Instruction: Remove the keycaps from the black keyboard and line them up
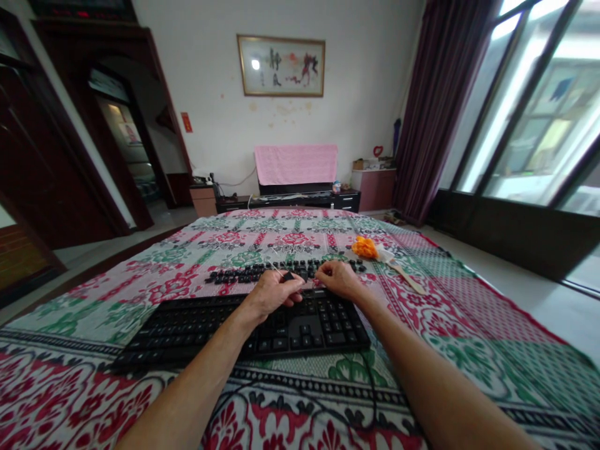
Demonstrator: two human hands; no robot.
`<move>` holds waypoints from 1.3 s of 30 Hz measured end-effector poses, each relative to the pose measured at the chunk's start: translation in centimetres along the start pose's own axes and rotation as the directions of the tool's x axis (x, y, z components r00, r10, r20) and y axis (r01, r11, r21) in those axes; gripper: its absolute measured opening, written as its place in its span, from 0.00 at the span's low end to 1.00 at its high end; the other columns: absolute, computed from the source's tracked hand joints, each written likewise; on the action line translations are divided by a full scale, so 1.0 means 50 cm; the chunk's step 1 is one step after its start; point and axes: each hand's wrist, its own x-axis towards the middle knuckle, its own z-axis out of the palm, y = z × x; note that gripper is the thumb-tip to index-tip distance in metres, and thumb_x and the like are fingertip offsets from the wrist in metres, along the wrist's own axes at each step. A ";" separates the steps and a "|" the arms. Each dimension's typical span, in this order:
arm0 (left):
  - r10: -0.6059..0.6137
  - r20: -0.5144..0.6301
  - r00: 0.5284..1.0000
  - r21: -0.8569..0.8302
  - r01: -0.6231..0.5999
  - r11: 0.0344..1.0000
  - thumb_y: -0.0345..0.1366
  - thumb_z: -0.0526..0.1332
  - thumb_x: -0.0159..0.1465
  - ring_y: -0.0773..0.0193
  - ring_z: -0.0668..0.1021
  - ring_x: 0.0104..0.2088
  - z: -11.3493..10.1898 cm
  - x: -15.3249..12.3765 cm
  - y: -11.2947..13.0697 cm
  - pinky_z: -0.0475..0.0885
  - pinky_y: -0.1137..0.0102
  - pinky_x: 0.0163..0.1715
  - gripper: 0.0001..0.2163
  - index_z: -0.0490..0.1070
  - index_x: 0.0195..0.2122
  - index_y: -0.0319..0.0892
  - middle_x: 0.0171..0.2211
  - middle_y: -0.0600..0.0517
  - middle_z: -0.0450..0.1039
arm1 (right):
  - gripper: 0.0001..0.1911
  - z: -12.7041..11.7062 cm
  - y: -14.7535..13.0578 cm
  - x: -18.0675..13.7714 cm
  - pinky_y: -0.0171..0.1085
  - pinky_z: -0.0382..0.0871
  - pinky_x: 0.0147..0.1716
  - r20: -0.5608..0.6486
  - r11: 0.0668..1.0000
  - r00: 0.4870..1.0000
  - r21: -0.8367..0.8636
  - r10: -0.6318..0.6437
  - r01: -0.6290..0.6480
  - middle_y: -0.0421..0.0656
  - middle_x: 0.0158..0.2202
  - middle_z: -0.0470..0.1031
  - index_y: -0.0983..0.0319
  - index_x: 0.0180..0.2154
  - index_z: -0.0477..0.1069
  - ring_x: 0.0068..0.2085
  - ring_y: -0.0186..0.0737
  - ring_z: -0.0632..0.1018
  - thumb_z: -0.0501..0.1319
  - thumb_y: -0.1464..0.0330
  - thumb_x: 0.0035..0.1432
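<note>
The keyboard (281, 331) lies flat on a patterned cloth (178, 284) at the lower centre of the frame, its number pad at the right end and a cable (374, 394) trailing below toward the bottom edge. Just beyond it, across the centre, loose caps (244, 273) are laid out in rough rows, apart from the board. The left hand (269, 294) is over the upper edge of the keyboard, thumb and fingers closed on a small black cap (289, 277); a thin pale stick (277, 269) shows beside that grip, and what holds it cannot be made out. The right hand (338, 279) is near the upper right of the board, fingers bent; whether its grip is closed on anything cannot be told. An orange bundle (364, 247) and a flat handle (409, 280) lie right of centre, well apart from the left hand. As to progress, the work is judged to be partway: a large group of caps is off the board, one is in hand, and keys are seated at the number pad and in the left block. Left outstanding, in this judgement, are the loose rows, none of them in place. Bare sockets, if any, are too small or covered to verify.
</note>
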 end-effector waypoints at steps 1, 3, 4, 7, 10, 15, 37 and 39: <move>0.007 0.018 1.000 0.024 -0.008 1.000 0.37 0.60 0.51 0.70 0.74 0.22 0.001 0.000 -0.002 0.67 0.78 0.20 0.10 0.71 0.31 0.37 0.23 0.50 0.72 | 0.13 0.002 0.000 -0.005 0.29 0.57 0.25 0.001 1.000 1.000 0.005 -0.014 0.014 0.40 0.23 0.74 0.64 0.25 0.73 0.25 0.32 0.71 0.53 0.65 0.49; 0.016 0.065 0.998 0.070 -0.020 0.997 0.37 0.59 0.51 0.70 0.73 0.21 0.004 0.001 -0.004 0.66 0.79 0.20 0.10 0.71 0.31 0.37 0.21 0.51 0.71 | 0.13 0.006 -0.002 -0.016 0.29 0.57 0.24 -0.001 0.999 0.999 0.014 -0.035 0.035 0.40 0.23 0.74 0.63 0.25 0.73 0.25 0.32 0.71 0.53 0.65 0.50; 0.014 0.089 0.996 0.087 -0.021 0.996 0.37 0.59 0.51 0.70 0.73 0.21 0.005 0.002 -0.004 0.66 0.78 0.20 0.10 0.71 0.31 0.36 0.20 0.51 0.71 | 0.13 0.007 -0.003 -0.021 0.29 0.57 0.24 -0.004 0.999 0.999 0.020 -0.044 0.044 0.40 0.23 0.74 0.63 0.25 0.73 0.24 0.32 0.71 0.53 0.65 0.50; -0.004 0.136 0.991 0.121 -0.013 0.993 0.37 0.58 0.51 0.70 0.73 0.22 0.009 -0.001 -0.001 0.66 0.78 0.21 0.10 0.71 0.30 0.36 0.20 0.52 0.71 | 0.13 0.008 -0.009 -0.033 0.29 0.58 0.25 -0.018 0.997 0.999 0.054 -0.051 0.052 0.41 0.23 0.74 0.64 0.25 0.73 0.25 0.32 0.71 0.53 0.65 0.50; 0.001 0.128 0.992 0.152 -0.020 0.988 0.37 0.57 0.52 0.71 0.73 0.22 0.015 -0.006 0.006 0.66 0.78 0.21 0.11 0.71 0.31 0.36 0.21 0.52 0.71 | 0.13 0.008 -0.013 -0.038 0.29 0.58 0.25 -0.015 0.996 0.999 0.072 -0.048 0.049 0.41 0.23 0.74 0.64 0.25 0.73 0.25 0.32 0.71 0.53 0.65 0.51; 0.044 0.121 0.992 0.253 -0.074 0.965 0.38 0.56 0.52 0.72 0.72 0.21 0.022 -0.006 0.009 0.65 0.78 0.22 0.12 0.72 0.34 0.36 0.20 0.52 0.71 | 0.12 0.012 -0.011 -0.037 0.29 0.56 0.24 -0.003 0.997 0.998 0.029 -0.069 0.069 0.40 0.23 0.74 0.63 0.26 0.74 0.25 0.32 0.71 0.53 0.65 0.51; -0.034 0.019 0.999 0.281 0.027 0.959 0.45 0.55 0.53 0.68 0.75 0.19 0.050 0.022 -0.015 0.66 0.77 0.16 0.15 0.68 0.25 0.36 0.23 0.49 0.72 | 0.14 0.012 -0.017 -0.041 0.29 0.58 0.26 0.031 0.999 0.999 -0.050 -0.018 0.019 0.43 0.27 0.76 0.61 0.28 0.75 0.28 0.33 0.73 0.52 0.64 0.53; -0.058 0.003 0.998 0.270 0.055 0.961 0.45 0.56 0.52 0.67 0.75 0.19 0.055 0.018 -0.010 0.67 0.76 0.16 0.14 0.68 0.26 0.36 0.23 0.49 0.72 | 0.14 0.011 -0.019 -0.042 0.29 0.58 0.26 0.030 0.998 0.999 -0.060 -0.014 0.016 0.43 0.27 0.76 0.61 0.28 0.75 0.28 0.33 0.73 0.52 0.64 0.52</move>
